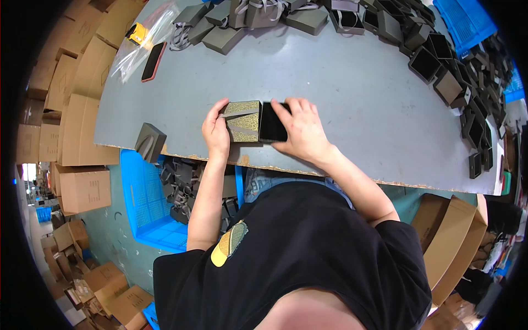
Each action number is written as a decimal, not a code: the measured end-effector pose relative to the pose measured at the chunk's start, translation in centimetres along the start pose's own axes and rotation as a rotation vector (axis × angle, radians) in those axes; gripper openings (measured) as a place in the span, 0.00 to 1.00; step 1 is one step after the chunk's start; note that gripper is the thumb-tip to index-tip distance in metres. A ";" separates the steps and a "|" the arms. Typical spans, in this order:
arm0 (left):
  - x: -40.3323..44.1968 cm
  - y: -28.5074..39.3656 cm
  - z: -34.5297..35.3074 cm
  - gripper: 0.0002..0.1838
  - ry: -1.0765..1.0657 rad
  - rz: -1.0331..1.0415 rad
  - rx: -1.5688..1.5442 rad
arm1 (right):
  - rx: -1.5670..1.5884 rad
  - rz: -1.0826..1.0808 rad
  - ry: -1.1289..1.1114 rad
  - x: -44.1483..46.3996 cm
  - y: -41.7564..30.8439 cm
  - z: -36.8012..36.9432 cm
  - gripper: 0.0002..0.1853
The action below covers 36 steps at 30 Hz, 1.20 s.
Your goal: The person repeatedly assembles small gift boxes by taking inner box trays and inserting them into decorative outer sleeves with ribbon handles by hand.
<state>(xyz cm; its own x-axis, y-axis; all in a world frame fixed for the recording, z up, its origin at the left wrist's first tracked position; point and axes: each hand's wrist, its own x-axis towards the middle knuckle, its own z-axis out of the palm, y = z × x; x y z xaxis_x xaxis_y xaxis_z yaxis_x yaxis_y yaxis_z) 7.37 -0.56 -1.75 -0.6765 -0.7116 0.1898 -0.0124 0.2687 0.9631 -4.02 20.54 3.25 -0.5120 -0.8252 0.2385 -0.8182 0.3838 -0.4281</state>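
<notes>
Near the front edge of the table, my left hand grips the left side of a small box part with a gold crackle pattern and grey ribbon across it. Right beside it lies a dark open box part with a black inside. My right hand is closed over that part's right side, thumb on top. The two parts are side by side, their near edges almost touching; whether they are joined I cannot tell. A grey ribboned box sits at the table's left front corner.
Grey boxes with ribbons line the table's back, and open black boxes its right side. A phone and a yellow item in clear plastic lie back left. Below stands a blue crate of ribboned pieces. Cartons are stacked left.
</notes>
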 end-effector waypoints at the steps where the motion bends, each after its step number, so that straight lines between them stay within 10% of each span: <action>1: 0.1 0.1 -0.1 0.21 -0.015 -0.040 -0.026 | 0.006 -0.029 0.011 0.0 0.1 0.1 0.49; 22: -2.1 2.5 1.5 0.18 -0.135 0.060 0.170 | 0.567 0.015 0.315 -0.9 0.2 3.9 0.38; 27: -3.7 4.9 2.1 0.47 -0.540 0.283 0.356 | 0.727 0.001 0.184 -0.4 -1.7 4.5 0.38; 32: -4.5 6.3 1.1 0.55 -0.585 0.325 0.551 | 1.656 0.264 0.402 -0.3 -2.1 5.8 0.34; 36: -3.5 10.5 -4.2 0.53 -0.666 0.213 0.907 | 1.046 0.298 0.084 2.4 2.0 -0.7 0.26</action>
<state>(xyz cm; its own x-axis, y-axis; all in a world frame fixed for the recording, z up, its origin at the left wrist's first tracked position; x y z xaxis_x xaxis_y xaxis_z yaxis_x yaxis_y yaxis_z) 12.68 2.06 8.46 -0.9808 -0.1832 -0.0661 -0.1945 0.9043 0.3801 -7.05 19.58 3.58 -0.7013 -0.7115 0.0444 -0.0514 -0.0117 -0.9986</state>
